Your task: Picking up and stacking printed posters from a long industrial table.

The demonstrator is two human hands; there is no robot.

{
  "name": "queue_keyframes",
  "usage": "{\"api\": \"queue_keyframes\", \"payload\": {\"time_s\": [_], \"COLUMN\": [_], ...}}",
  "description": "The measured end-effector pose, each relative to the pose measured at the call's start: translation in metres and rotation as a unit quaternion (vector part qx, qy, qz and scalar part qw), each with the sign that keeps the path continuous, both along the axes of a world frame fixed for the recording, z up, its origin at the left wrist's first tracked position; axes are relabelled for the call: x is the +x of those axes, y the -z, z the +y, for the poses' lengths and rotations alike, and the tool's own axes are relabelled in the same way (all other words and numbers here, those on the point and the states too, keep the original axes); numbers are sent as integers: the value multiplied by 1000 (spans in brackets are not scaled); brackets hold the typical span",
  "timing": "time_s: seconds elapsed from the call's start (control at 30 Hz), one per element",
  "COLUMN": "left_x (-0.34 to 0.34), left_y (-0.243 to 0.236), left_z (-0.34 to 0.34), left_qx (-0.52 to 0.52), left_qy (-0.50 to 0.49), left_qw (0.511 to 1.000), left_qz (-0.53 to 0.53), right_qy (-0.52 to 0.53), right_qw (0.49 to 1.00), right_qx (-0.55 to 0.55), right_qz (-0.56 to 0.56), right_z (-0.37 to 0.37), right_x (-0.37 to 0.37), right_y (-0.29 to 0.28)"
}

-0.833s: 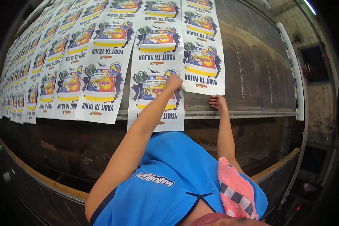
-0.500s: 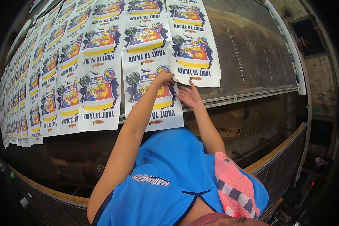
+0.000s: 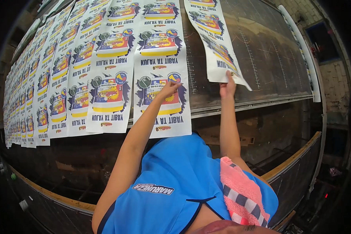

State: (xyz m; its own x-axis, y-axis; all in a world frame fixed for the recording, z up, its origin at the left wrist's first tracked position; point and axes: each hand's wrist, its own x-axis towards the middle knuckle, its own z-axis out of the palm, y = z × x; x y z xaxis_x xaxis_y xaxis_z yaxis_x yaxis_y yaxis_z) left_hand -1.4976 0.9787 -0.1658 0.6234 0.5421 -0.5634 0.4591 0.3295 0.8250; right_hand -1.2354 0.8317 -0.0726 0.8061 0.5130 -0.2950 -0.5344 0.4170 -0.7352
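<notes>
That bright blue top has dark trim and a lettered chest badge. A pink towel with a checked band drapes its right side.

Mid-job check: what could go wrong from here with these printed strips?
Crease: the right hand grips the right-hand strip only near its lower end, which is lifted and curled, so it might fold or land crooked.

Smudge: the bare left hand is at the print on the neighbouring strip; if that ink is wet, which I can't tell, it could smear.

Snag: that strip's end overhangs the table near the blue shirt, which might catch it.
</notes>
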Motion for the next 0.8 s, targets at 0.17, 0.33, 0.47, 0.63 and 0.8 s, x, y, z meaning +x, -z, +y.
{"api": "queue_keyframes", "payload": {"time_s": [0.17,0.33,0.47,0.63,0.8], "left_x": [7,-6,-45,-114,-143], "left_y": [-55,-169,-203,-210,-254], "left_z": [-9,1,5,-4,-12], "left_qx": [-102,-268,-202,-121,-89], "left_qy": [-7,-51,-94,-109,-96], "left_qw": [993,893,927,950,949], "left_qz": [-62,-357,-302,-268,-287], "right_qy": [13,-71,-166,-396,-394], "right_qw": [995,980,947,874,886], "right_qx": [26,18,-54,-159,-152], "right_qz": [-91,-186,-269,-233,-193], "right_z": [-7,-14,-44,-88,-89], "right_x": [-50,-162,-217,-227,-237], "right_y": [-102,-131,-104,-65,-11]}}
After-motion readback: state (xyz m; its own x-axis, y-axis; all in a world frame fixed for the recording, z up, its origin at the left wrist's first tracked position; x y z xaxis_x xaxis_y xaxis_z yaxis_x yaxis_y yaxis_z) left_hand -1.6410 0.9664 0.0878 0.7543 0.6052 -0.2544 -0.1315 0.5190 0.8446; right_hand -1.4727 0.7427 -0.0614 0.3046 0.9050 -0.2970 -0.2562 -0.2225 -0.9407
